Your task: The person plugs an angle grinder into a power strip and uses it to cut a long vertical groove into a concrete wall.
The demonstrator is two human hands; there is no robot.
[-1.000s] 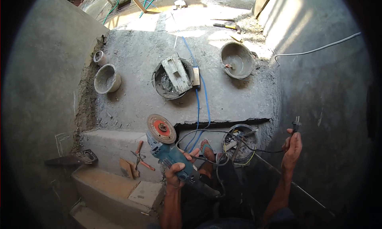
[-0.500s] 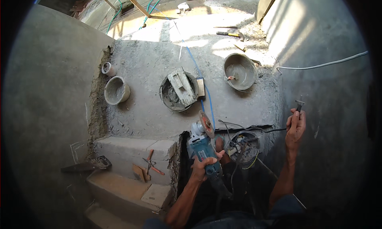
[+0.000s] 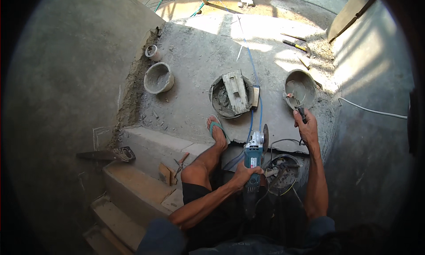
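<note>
The left hand [image 3: 246,171] is closed around the body of a blue angle grinder [image 3: 253,155], whose disc [image 3: 265,138] stands on edge just beyond the fingers, above a dark slot in the concrete floor [image 3: 190,78]. The right hand [image 3: 306,127] reaches further forward and grips a small dark-handled tool [image 3: 301,111], its tip at the near rim of a grey mortar bowl [image 3: 301,87]. Between the two arms, below the right hand, sits a round opening with tangled wires [image 3: 283,173]. Just left of the grinder, the person's foot in a green sandal [image 3: 218,130] rests on the floor. Ahead of the left hand stands a bucket [image 3: 218,100] with a trowel board [image 3: 235,92] lying across it, and a blue cable [image 3: 253,64] runs past it. Well to the left are a smaller bucket [image 3: 158,78], concrete steps [image 3: 133,184] and pliers [image 3: 180,162].
</note>
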